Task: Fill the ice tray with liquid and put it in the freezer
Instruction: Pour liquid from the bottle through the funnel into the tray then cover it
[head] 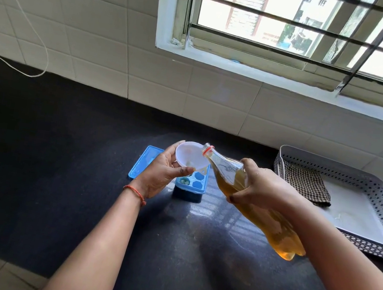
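Observation:
A blue ice tray (191, 183) stands on the dark counter (58, 148), its far half hidden by a white funnel (190, 156). My left hand (164, 173) grips the funnel's rim and holds it over the tray. My right hand (263, 187) is wrapped around a clear plastic bottle (258, 208) of amber liquid, uncapped and tilted so its mouth rests at the funnel's right edge. The tray's blue lid (143, 162) lies flat just left of the tray, partly behind my left hand.
A white perforated basket tray (378, 201) with a checked cloth (305, 183) sits at the right by the tiled wall. A white cable (37, 43) hangs down the wall at the far left. A barred window is above the counter.

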The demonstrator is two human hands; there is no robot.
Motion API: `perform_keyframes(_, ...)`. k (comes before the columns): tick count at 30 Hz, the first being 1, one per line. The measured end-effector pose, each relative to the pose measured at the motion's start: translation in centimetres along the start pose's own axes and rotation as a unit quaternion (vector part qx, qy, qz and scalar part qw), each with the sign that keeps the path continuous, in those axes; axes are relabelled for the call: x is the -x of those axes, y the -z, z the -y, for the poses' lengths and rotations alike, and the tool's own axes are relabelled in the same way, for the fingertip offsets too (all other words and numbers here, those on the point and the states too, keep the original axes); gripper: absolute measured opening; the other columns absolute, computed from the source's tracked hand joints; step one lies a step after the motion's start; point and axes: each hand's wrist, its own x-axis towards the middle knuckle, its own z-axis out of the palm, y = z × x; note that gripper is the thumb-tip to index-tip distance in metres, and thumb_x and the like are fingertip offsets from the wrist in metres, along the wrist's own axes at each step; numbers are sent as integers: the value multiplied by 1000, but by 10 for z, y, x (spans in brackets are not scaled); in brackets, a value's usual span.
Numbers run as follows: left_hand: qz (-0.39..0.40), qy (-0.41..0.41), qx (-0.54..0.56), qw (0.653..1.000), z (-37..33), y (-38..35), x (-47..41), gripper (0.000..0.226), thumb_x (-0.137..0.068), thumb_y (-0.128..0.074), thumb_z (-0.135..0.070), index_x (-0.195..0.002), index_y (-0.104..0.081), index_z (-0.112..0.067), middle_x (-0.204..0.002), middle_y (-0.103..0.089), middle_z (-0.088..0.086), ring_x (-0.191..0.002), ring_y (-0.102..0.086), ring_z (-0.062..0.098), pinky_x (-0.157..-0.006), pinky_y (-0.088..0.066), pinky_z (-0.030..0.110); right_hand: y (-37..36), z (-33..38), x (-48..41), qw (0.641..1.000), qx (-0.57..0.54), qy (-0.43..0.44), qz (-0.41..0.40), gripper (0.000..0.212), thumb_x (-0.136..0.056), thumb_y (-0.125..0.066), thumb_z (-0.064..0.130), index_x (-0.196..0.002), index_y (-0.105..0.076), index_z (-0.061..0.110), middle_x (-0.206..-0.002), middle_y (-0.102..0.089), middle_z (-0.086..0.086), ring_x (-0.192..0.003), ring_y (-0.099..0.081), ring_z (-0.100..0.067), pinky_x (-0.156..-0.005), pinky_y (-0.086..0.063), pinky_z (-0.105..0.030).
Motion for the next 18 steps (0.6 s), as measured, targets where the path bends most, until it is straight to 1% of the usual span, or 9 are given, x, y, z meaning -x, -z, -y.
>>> perform_keyframes(2, 2, 0, 7, 1000, 0, 0, 0, 72, -73, -75, -8, -134, -41, -25, -132, -52, 8, -126, -50, 22, -106, -42, 41, 0, -1, 0, 1000, -3, 0, -6, 98, -67, -77, 46, -144, -22, 20, -106, -52, -5, -88, -52, -21, -69, -42, -27)
perform_keyframes(4, 6, -2, 10, 1000, -1, 0, 0, 72, -74, -72, -6, -136, -40, -23, -131, -52, 8, -127, -50, 24, -106, -42, 41, 0, -2, 0, 1000, -6, 1, -10, 97, -67, -77, 46, -143, -23, 19, -101, -49, -3, -87, -51, -21, -70, -41, -27)
perform_keyframes(5, 9, -3, 11, 1000, -1, 0, -1, 74, -74, -75, -7, -137, -40, -20, -131, -52, 8, -127, -50, 24, -106, -42, 41, 0, -2, 0, 1000, -6, 1, -12, 97, -66, -77, 47, -143, -23, 19, -100, -48, -2, -87, -51, -21, -70, -42, -27)
perform_keyframes(7, 16, -7, 12, 1000, 0, -2, -2, 85, -67, -83, -15, -140, -38, -17, -133, -52, 11, -126, -50, 25, -105, -43, 40, 1, -3, 1, 1000, -8, -1, -16, 97, -66, -77, 47, -142, -24, 20, -98, -48, -1, -86, -51, -21, -69, -42, -27)
perform_keyframes(9, 19, -4, 10, 1000, 0, -4, -3, 99, -56, -89, -28, -140, -38, -16, -135, -51, 13, -125, -51, 25, -103, -45, 37, 1, -5, 2, 1000, -10, -6, -19, 97, -65, -77, 48, -142, -24, 20, -98, -49, -1, -84, -51, -21, -67, -42, -28)
perform_keyframes(11, 24, -1, 7, 1000, 1, -7, -4, 106, -51, -91, -36, -140, -38, -16, -137, -50, 13, -125, -51, 25, -101, -46, 36, 1, -7, 4, 1000, -8, -10, -20, 96, -65, -76, 48, -141, -24, 20, -97, -49, -1, -83, -52, -21, -61, -41, -27)
perform_keyframes(13, 30, 1, 4, 1000, 1, -10, -5, 109, -50, -91, -38, -142, -37, -16, -137, -49, 13, -126, -51, 25, -99, -48, 34, 1, -9, 6, 1000, -6, -12, -20, 95, -65, -76, 48, -140, -25, 20, -96, -50, -1, -83, -52, -21, -60, -40, -27)
perform_keyframes(15, 33, 2, 6, 999, 0, -12, -5, 110, -49, -91, -38, -142, -36, -17, -137, -50, 13, -125, -52, 24, -95, -50, 30, 2, -10, 8, 1000, -6, -14, -18, 94, -66, -76, 47, -140, -25, 21, -96, -51, -1, -83, -53, -21, -64, -42, -27)
perform_keyframes(18, 42, 4, 7, 999, 1, -13, -6, 104, -50, -91, -38, -139, -40, -20, -137, -49, 13, -125, -51, 24, -93, -50, 27, 2, -11, 10, 1000, -5, -14, -16, 93, -66, -77, 46, -140, -26, 20, -97, -51, 0, -83, -54, -20, -65, -42, -27)
